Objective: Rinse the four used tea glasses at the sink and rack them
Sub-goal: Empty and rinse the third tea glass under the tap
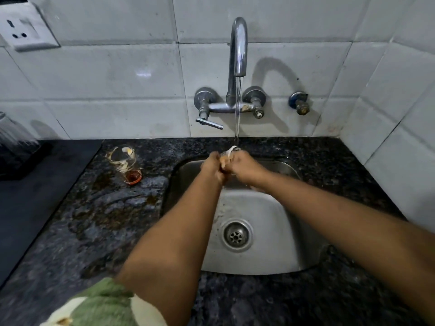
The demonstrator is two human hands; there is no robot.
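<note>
Over the stainless steel sink [277,243], under the chrome tap's [238,48] running stream, your left hand [213,169] and right hand [244,169] close together around a clear tea glass [229,152], mostly hidden by your fingers. Another clear tea glass with reddish dregs [124,164] stands on the dark speckled granite counter [106,220], left of the sink.

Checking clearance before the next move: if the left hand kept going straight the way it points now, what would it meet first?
The left hand points up and away toward the wall, clasped with the right hand around a glass. Straight on, it would likely meet the water stream first, then the tap; depth is unclear.
</note>
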